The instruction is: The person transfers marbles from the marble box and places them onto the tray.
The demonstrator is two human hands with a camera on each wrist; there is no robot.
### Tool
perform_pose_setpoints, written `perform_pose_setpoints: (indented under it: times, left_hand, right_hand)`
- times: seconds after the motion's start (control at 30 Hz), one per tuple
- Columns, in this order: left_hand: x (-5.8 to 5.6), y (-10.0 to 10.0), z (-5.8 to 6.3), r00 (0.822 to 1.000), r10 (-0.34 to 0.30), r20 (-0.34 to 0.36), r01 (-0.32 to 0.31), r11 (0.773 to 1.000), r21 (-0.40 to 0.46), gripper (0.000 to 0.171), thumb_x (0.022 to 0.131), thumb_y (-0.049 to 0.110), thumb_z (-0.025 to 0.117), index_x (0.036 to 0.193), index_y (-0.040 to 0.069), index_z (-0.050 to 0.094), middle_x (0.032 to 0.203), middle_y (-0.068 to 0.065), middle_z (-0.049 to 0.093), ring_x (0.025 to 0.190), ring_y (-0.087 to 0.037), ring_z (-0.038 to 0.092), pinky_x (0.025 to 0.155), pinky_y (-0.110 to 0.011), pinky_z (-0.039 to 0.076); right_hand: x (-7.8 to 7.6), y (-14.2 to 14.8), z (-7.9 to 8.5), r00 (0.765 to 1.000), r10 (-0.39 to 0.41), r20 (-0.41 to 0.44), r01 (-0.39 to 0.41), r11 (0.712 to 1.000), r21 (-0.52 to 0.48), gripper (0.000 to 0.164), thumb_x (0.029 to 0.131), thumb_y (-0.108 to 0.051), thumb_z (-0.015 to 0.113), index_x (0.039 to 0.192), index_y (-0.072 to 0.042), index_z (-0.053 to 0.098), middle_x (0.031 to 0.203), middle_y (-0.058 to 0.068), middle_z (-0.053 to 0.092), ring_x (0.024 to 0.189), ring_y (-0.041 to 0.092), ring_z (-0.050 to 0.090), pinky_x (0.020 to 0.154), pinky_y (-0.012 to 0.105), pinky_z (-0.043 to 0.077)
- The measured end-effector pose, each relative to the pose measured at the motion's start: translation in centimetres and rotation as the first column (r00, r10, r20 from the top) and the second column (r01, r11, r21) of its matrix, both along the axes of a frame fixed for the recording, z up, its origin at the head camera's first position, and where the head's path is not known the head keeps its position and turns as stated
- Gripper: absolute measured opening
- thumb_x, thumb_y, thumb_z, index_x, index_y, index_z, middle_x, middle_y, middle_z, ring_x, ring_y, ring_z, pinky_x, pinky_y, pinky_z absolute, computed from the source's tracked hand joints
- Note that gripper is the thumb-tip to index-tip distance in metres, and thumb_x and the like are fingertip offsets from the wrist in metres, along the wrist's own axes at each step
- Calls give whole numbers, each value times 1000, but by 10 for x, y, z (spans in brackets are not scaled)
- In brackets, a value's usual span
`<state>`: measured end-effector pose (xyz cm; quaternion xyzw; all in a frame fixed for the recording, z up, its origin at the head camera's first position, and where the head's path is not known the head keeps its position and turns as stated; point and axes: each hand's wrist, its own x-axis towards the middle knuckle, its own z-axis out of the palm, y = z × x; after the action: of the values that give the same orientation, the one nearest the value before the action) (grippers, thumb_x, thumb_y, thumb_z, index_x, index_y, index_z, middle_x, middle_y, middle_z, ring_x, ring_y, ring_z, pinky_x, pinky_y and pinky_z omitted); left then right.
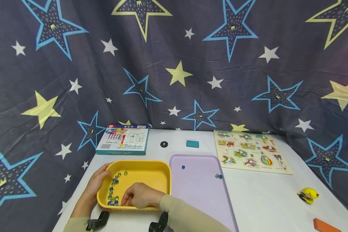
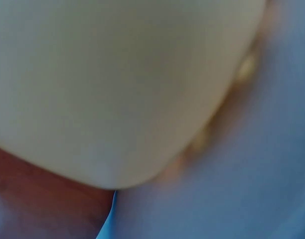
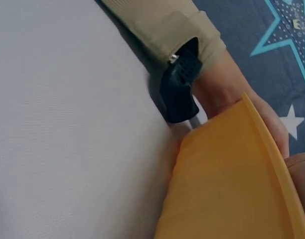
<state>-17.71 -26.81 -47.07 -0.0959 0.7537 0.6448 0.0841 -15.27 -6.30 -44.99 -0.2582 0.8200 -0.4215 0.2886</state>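
Note:
On the left of the white table lies a yellow tray. Glass marbles, several of them blue and green, line its left side and gather in the near left corner. My left hand holds the tray's left rim. Inside the tray, my right hand reaches down by the near wall, fingers bent beside the marbles. Its fingertips are hidden, and I cannot tell if they pinch a marble. The right wrist view shows the tray's outer wall and the left hand behind it. Blur fills the left wrist view.
A lilac tray with a blue marble and two more at its right edge adjoins the yellow one. Behind are a boxed set, black disc, teal block and puzzle board. A yellow toy and orange block lie right.

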Motion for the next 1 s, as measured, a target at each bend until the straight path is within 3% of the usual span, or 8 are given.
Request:
perform_pose_setpoints:
  times: [0.37,0.67,0.83,1.0]
  left_hand:
    - [0,-1,0,1000,-1,-9,1,1000,-11,42,91,22,40,132,15,42,131,-7,44,111,-22,41,85,-18,39]
    - [0,0,0,1000,6,10,-6,1000,20,43,89,21,42,131,15,43,128,-7,45,109,-24,42,85,-20,40]
    - [0,0,1,1000,2,15,-3,1000,14,43,88,21,42,131,16,43,128,-6,45,109,-24,42,85,-20,40]
    - [-1,-1,0,1000,9,15,-9,1000,-3,43,89,20,41,131,17,43,127,-6,46,106,-24,43,85,-22,40]
  right_hand:
    - [-2,2,0,999,31,23,-32,999,14,17,80,-3,61,75,-17,69,65,-8,61,59,5,50,57,17,41]
    - [-2,7,3,996,37,-83,-37,999,2,14,85,-28,59,77,-21,67,68,-14,59,61,3,48,59,18,39]
    - [1,17,10,983,-46,-177,38,998,-48,14,81,-38,63,73,-26,63,60,-13,56,55,3,46,51,18,36]
    - [1,36,19,962,-141,-233,93,974,-206,8,80,-32,65,80,-25,63,59,-10,55,49,3,44,45,18,34]
